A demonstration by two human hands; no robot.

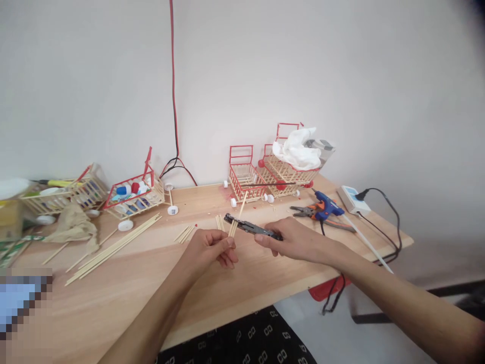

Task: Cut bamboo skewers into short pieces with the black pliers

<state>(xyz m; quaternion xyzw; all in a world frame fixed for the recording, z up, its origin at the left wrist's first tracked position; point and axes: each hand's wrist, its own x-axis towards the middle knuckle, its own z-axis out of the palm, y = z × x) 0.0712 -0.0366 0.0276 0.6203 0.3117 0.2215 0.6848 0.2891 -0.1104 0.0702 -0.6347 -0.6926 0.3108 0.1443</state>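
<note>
My left hand [216,246] pinches a few thin wooden sticks [243,203] between thumb and fingers, one of them longer than the others. In my right hand [290,236] is a dark metal clipper [252,228], its head across the sticks just above my left fingertips. Whether its jaws press on the wood is too small to tell. Short cut sticks [184,233] lie on the table left of my left hand, and more short sticks [220,222] are behind it. Long sticks [113,247] lie in a bundle farther left.
Small stick-built carts with red rims stand along the wall: one [246,179] behind my hands, another [132,194] at left. White cloth [299,149] tops the rear right cart. Pliers [303,211], a blue glue gun [329,205] and a power strip [354,199] with cords lie right.
</note>
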